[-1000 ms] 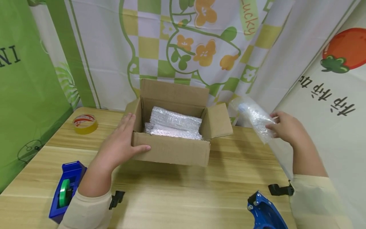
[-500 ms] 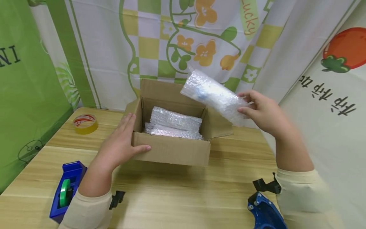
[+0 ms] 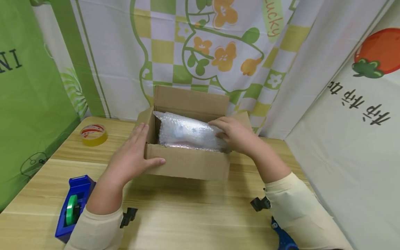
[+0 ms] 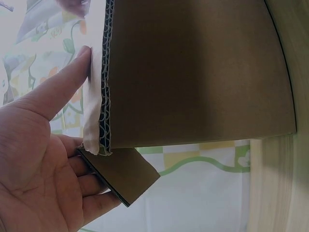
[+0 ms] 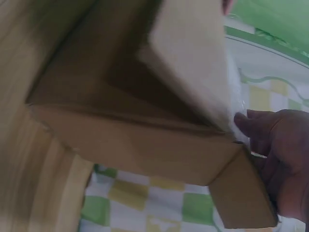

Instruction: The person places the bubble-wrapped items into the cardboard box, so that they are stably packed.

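Observation:
An open cardboard box [image 3: 187, 165] stands on the table with its flaps folded outward. My left hand [image 3: 128, 156] rests on its left side, fingers straight along the left flap and thumb over the front flap [image 4: 94, 111]. My right hand [image 3: 234, 134] holds the right end of a bubble-wrapped package [image 3: 189, 131], pinched between thumb and fingers. That package lies across the mouth of the box, covering most of the wrapped packages under it. In the right wrist view, the right thumb presses the bubble wrap [image 5: 237, 99] beside the right flap [image 5: 244, 191].
A roll of yellow tape [image 3: 93, 135] lies at the table's back left. A blue tape dispenser [image 3: 75, 208] with green tape sits left of the left forearm. Another blue tool [image 3: 282, 236] is partly hidden by the right sleeve. Printed curtains hang close behind the box.
The right hand has carried the bubble-wrapped package leftward from beyond the table's right side, over the right flap and down into the box opening. The left hand stays in place.

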### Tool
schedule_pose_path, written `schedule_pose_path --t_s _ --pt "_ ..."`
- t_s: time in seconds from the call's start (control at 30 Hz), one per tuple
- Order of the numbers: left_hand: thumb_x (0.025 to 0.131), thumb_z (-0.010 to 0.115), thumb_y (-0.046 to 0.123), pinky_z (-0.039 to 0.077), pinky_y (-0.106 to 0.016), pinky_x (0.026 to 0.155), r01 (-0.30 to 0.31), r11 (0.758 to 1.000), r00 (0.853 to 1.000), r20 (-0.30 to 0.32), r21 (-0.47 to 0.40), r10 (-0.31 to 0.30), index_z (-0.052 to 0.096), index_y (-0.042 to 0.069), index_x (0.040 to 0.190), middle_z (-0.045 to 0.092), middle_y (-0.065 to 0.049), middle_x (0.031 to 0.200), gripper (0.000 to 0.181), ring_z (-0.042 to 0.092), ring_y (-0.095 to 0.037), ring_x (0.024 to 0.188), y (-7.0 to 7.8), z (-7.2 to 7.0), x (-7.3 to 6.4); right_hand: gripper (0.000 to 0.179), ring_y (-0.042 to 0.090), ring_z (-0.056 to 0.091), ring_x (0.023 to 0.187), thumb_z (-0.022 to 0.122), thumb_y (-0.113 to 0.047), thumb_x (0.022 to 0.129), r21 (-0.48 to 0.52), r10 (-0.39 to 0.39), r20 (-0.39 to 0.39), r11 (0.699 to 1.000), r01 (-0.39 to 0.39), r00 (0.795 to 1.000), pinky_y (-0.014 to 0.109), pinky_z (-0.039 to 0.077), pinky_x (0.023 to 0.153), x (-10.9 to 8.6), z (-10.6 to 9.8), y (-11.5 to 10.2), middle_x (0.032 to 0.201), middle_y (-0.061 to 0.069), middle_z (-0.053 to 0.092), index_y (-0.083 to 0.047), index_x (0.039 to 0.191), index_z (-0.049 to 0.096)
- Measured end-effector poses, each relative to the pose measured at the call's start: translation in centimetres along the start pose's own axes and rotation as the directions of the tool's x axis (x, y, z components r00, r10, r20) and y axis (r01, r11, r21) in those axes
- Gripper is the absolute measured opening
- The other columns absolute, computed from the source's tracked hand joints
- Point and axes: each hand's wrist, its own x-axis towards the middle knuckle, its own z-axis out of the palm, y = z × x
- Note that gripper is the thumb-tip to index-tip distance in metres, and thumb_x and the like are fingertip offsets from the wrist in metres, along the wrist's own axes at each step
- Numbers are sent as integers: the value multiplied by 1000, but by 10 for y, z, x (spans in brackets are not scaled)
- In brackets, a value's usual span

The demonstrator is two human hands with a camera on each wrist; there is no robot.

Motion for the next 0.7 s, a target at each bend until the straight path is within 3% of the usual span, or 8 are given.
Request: schedule_pose_path --t_s 0.13,0.37,0.6,0.7 --pt "78 69 67 17 -63 117 -1 1000 1000 1 1 1 -4 11 158 -5 -11 166 122 2 -35 152 0 1 0 49 34 55 123 64 -9 95 -64 -50 -16 997 49 999 46 46 103 -1 12 5 133 15 58 -10 142 52" --pt "79 68 68 16 -63 118 -7 1000 1000 3 -4 7 -5 12 158 -6 -11 165 122 1 -35 152 -1 1 -1 61 36 37 140 60 -29 98 -18 74 -8 997 -74 997 53 33 114 -11 9 -2 154 14 38 -20 154 35" --pt "81 61 72 8 -60 120 -47 999 999 -6 -7 47 -5 13 159 -8 -13 165 118 -6 -36 152 -7 -2 0 68 31 28 146 58 -40 98 26 98 -210 995 -94 973 54 26 117 -39 5 -17 159 9 31 -18 156 29" --pt "82 59 72 3 -59 121 -66 998 998 -26 8 66 -1 13 159 -4 -15 165 114 -5 -38 151 -8 -3 2 71 33 27 146 59 -41 97 4 108 -238 994 -110 965 56 25 117 -54 7 -23 160 9 29 -18 157 27"
